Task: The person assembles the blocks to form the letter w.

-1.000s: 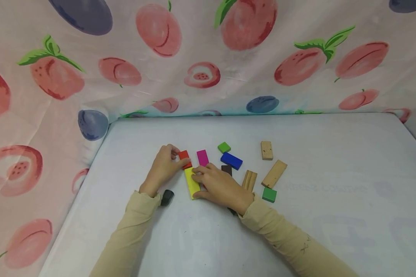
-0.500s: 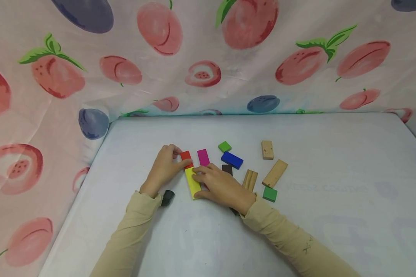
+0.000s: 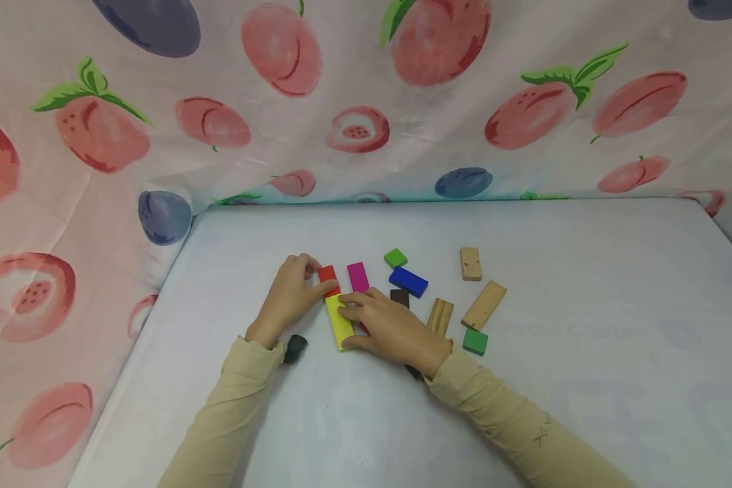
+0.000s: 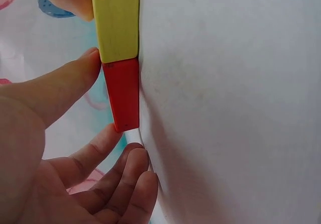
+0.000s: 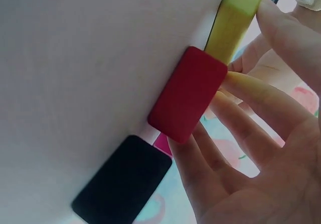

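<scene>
My left hand (image 3: 288,295) holds a short red block (image 3: 327,273), its thumb along one side and its index fingertip at the far corner. A longer yellow block (image 3: 337,318) lies end to end with the red one; in the left wrist view their ends meet. My right hand (image 3: 393,329) grips the yellow block, thumb at the near end and fingers toward the far end. Seen from the right wrist, a crimson block (image 5: 188,93) stands close by those fingers; the right hand mostly hides it in the head view.
Right of the red block lies a magenta block (image 3: 357,276). Farther right are a light green block (image 3: 395,257), a blue block (image 3: 409,281), a dark block (image 3: 399,297), several plain wooden blocks (image 3: 484,305) and a green block (image 3: 474,341). Patterned cloth (image 3: 354,81) hangs behind the white table (image 3: 585,285).
The red block has edged very slightly right, into line with the yellow block. Both hands otherwise keep nearly the same positions.
</scene>
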`<state>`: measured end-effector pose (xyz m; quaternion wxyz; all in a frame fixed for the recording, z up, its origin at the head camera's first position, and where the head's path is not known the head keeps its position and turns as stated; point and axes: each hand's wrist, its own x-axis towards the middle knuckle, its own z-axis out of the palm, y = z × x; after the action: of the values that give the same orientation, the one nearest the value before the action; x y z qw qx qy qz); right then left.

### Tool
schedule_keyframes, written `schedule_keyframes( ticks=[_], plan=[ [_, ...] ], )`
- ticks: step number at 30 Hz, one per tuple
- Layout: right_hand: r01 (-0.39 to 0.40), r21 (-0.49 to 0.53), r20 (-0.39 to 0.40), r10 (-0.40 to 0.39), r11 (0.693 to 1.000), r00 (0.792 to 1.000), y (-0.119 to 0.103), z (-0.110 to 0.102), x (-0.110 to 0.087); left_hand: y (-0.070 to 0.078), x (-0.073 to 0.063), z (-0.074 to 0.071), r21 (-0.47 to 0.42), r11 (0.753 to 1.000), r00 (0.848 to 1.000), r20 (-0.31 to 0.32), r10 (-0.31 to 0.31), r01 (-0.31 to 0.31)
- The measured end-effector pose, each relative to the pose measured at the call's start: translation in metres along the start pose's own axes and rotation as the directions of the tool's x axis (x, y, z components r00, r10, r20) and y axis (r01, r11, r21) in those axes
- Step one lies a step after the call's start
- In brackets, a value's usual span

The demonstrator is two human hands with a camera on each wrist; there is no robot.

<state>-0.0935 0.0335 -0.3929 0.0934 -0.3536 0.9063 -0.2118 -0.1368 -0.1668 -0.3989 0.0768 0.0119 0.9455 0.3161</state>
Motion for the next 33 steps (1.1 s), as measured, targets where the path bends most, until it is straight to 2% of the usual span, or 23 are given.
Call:
schedule_keyframes(
  ticks=[8,15,23,28,33],
  plan=[
    [-0.006,0.016,-0.006,0.006,1.000,1.000,0.001,0.001,0.000,0.002,-0.002,-0.002,0.019,1.000,1.000,0.009,0.007,-0.007],
    [-0.010,0.001,-0.007,0.010,1.000,1.000,-0.001,0.000,-0.002,0.002,-0.005,-0.002,0.056,0.998,1.000,-0.010,0.026,-0.026],
    [-0.017,-0.024,-0.068,0.016,1.000,0.998,0.000,-0.005,-0.004,0.003,-0.012,-0.004,0.098,0.993,0.997,-0.047,0.064,-0.059],
    [-0.044,-0.025,-0.055,0.043,0.999,0.998,0.004,-0.011,-0.007,0.007,-0.020,-0.006,0.105,0.989,0.993,-0.050,0.107,-0.101],
    [-0.037,-0.012,-0.055,0.036,0.999,0.998,0.010,-0.014,-0.012,0.013,-0.029,-0.008,0.122,0.979,0.985,-0.022,0.169,-0.165]
  ],
)
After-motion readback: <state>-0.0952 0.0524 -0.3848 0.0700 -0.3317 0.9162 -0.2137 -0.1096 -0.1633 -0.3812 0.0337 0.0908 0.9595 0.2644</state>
